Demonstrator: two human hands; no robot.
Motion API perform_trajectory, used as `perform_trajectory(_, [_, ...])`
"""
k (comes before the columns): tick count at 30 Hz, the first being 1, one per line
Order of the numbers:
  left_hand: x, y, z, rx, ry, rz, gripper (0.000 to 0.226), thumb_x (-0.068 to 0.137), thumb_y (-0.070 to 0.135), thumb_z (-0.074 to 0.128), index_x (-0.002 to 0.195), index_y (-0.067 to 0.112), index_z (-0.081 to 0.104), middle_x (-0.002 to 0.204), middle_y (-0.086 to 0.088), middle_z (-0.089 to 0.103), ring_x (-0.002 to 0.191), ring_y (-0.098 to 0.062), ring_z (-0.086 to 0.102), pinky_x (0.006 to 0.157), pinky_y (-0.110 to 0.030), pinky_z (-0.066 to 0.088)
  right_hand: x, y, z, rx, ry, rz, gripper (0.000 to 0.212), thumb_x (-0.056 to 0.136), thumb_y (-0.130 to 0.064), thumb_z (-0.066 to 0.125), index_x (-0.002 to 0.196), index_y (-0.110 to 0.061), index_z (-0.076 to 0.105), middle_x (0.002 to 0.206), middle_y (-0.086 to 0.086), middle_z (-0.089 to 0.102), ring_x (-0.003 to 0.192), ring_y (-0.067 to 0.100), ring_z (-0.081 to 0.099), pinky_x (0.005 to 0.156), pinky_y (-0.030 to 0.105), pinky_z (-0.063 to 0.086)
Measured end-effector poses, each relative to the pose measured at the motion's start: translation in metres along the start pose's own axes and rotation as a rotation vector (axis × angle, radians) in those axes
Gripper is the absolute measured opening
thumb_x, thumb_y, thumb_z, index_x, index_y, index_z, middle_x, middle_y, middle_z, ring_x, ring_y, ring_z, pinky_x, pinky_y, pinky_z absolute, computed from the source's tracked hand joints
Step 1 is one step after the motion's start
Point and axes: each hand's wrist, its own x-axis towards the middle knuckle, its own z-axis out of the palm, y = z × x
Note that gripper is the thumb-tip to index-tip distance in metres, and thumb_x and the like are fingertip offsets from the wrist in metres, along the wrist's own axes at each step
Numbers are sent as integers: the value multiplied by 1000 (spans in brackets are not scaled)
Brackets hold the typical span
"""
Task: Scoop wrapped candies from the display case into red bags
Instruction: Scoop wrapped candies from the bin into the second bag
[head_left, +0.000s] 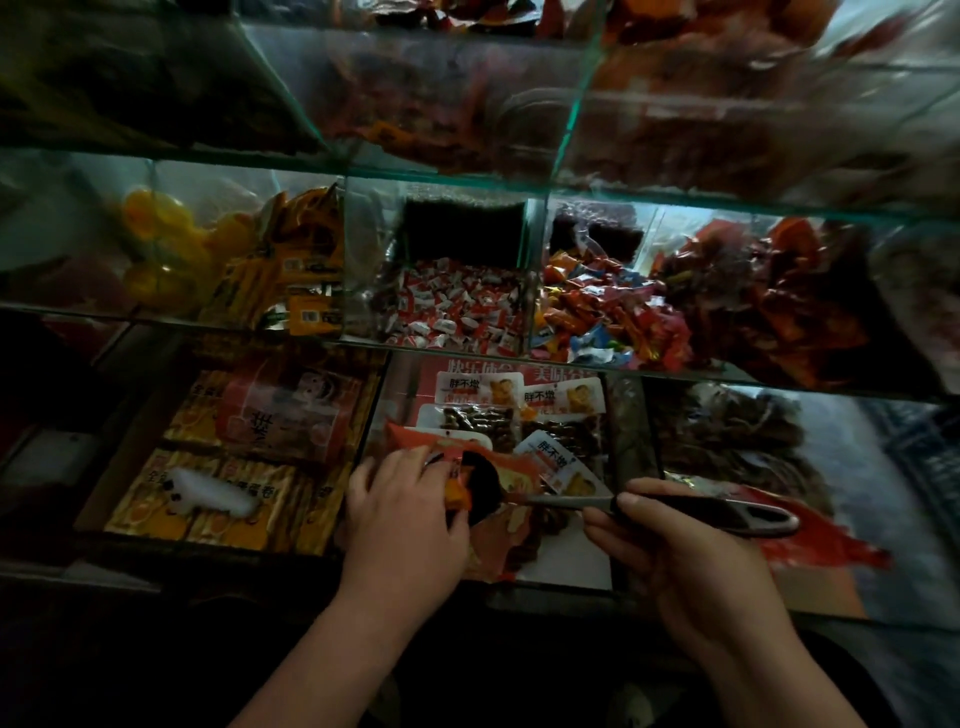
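- The scoop (566, 501) lies nearly level across the lowest front compartment of the glass display case (441, 179), with its black bowl to the left and its dark handle to the right.
- The right hand (675, 551) comes up from below the scoop. Its fingers curl under the handle and its thumb lies along the top, gripping firmly.
- The left hand (400, 499) reaches in just left of the bowl, palm down and wrist straight. Its fingertips pinch a small orange packet (457, 488) at the bowl's rim.
- The red-and-white wrapped candies (457, 306) are piled in the middle compartment one shelf above the scoop, well apart from it.
- Crumpled red plastic (831, 545) lies just below the handle's far end. I cannot tell whether it is a bag.
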Motion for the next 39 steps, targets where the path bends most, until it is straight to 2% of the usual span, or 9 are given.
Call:
perform_trajectory(2, [3, 6, 1, 72, -58, -23, 63, 89, 61, 54, 144, 29, 52, 151, 6, 47, 148, -16, 31, 122, -52, -10, -6, -8, -6, 17, -28, -24, 15, 63, 8, 72, 74, -2, 74, 82, 31, 74, 76, 44, 77, 61, 36, 64])
perform_trajectory(4, [6, 12, 3, 35, -77, -20, 69, 91, 69, 41, 149, 30, 44, 156, 8, 41, 150, -13, 25, 122, -50, -16, -11, -15, -11, 26, -41, -48, 18, 58, 6, 71, 72, -4, 75, 79, 30, 73, 74, 43, 77, 60, 37, 64])
perform_trajectory(11, [4, 32, 13, -257, 9, 29, 62, 99, 61, 38, 151, 28, 43, 157, 8, 38, 149, -9, 21, 123, -26, -6, -23, -33, -19, 54, -98, -107, 19, 57, 4, 75, 70, -9, 79, 79, 29, 74, 76, 44, 77, 61, 35, 63])
perform_trajectory(16, [15, 50, 8, -323, 40, 71, 59, 100, 56, 34, 151, 28, 46, 157, 8, 39, 148, -11, 24, 124, -34, 14, -31, -48, -21, 96, -109, -149, 17, 59, 2, 73, 69, -10, 79, 78, 28, 74, 77, 44, 77, 61, 34, 63])
perform_trajectory(21, [64, 81, -3, -329, 59, 275, 45, 106, 37, 48, 149, 23, 48, 154, 5, 41, 145, -14, 30, 118, -19, 4, -36, -76, -25, 177, -42, -182, 15, 66, 1, 67, 69, -12, 75, 73, 21, 75, 77, 38, 79, 56, 30, 62])
perform_trajectory(25, [117, 115, -12, -357, 52, 423, 49, 104, 33, 54, 150, 19, 45, 156, -2, 38, 147, -21, 27, 123, -38, 20, -29, -100, -26, 300, 64, -248, 18, 90, 7, 59, 82, -7, 65, 69, 13, 75, 79, 35, 79, 62, 32, 64])
perform_trajectory(29, [153, 135, -20, -571, -2, 317, 68, 103, 43, 56, 160, 29, 22, 168, 3, 17, 154, -17, 13, 123, -37, 14, -5, -109, -16, 332, 94, -333, 16, 93, 6, 61, 86, -7, 67, 75, 12, 78, 85, 33, 79, 68, 31, 64])
perform_trajectory(34, [142, 115, -21, -871, -62, 100, 71, 99, 49, 60, 153, 54, 15, 163, 7, 31, 144, -12, 37, 115, -48, 37, 43, -101, 10, -211, 90, -595, 16, 85, -11, 78, 84, -27, 77, 93, 2, 79, 89, 16, 79, 78, 33, 64])
perform_trajectory(39, [120, 91, -15, -939, -57, 74, 64, 98, 30, 65, 150, 46, 32, 151, 16, 44, 136, -5, 45, 114, -46, 42, 69, -101, 22, -839, -120, -1189, 16, 89, -1, 74, 100, -12, 74, 106, -3, 72, 100, 9, 71, 89, 29, 59])
